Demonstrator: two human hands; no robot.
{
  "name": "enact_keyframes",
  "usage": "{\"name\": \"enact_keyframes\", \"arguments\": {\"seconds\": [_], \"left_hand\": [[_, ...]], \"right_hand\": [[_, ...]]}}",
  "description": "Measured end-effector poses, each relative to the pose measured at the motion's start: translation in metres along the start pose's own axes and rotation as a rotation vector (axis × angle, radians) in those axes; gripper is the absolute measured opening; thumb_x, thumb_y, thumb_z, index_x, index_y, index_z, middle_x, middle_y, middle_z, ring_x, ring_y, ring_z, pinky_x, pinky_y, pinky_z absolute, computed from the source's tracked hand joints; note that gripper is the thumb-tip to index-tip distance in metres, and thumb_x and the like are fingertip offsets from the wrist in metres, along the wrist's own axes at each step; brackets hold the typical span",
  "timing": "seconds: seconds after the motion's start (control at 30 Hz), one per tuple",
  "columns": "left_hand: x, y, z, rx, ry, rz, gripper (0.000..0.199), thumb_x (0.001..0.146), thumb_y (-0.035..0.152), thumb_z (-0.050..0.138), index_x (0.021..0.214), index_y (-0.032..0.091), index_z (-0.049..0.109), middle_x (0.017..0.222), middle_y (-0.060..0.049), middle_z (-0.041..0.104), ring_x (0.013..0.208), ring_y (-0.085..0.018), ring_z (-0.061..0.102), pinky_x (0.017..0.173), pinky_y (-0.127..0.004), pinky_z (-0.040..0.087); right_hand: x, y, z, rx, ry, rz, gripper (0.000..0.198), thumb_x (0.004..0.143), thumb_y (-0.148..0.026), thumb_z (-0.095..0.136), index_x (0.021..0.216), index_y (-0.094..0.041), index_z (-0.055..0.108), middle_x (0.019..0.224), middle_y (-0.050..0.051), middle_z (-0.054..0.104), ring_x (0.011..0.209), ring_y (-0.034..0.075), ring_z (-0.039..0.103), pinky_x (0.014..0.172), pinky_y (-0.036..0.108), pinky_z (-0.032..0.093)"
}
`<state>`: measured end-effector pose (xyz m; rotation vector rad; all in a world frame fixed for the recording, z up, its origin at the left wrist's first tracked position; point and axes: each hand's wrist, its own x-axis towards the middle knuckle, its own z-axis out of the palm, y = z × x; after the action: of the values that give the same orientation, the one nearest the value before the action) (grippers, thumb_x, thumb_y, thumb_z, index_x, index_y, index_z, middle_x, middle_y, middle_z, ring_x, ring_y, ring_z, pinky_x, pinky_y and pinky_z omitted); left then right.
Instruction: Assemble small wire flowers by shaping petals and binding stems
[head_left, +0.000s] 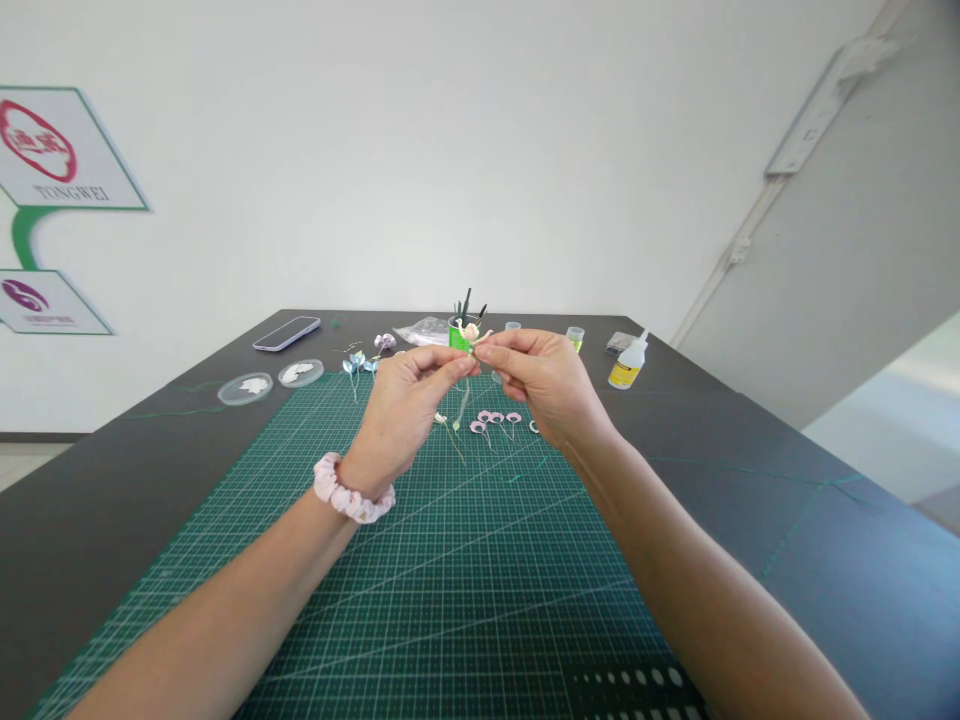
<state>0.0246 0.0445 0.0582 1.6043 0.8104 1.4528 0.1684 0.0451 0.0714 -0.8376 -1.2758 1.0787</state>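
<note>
A small pale craft flower (470, 332) with cream-pink petals is held up above the green cutting mat (450, 580). Its stem is pinched between the fingertips of my left hand (401, 405). The closed fingers of my right hand (546, 382) meet the left ones just below the bloom and grip the same flower. A thin pale-green strip (463, 405) hangs beneath the fingertips. On the mat beyond and below lie several pink wired petals (496, 418), and a small white piece on a thin stem (450, 435) rests beside them.
Two shallow dishes (246, 389) with white pieces stand left, near a phone (287, 333). Blue wired petals (355, 364) lie at the mat's far edge. Behind my hands is a green tool cup (454, 336). A yellow-labelled glue bottle (628, 362) stands right; a black hole template (630, 692) lies in front.
</note>
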Motion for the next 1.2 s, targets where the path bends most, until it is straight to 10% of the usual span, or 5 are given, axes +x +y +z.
{"name": "enact_keyframes", "arguments": {"seconds": [1.2], "left_hand": [[-0.0004, -0.0011, 0.0034, -0.24, -0.114, -0.131, 0.012, 0.078, 0.025, 0.068, 0.069, 0.023, 0.076, 0.073, -0.001, 0.07, 0.082, -0.015, 0.058, 0.088, -0.032, 0.04]], "right_hand": [[-0.002, -0.0003, -0.0004, 0.002, 0.031, 0.017, 0.006, 0.067, -0.02, 0.072, 0.062, -0.016, 0.071, 0.045, -0.004, 0.051, 0.042, 0.004, 0.032, 0.039, 0.023, 0.018]]}}
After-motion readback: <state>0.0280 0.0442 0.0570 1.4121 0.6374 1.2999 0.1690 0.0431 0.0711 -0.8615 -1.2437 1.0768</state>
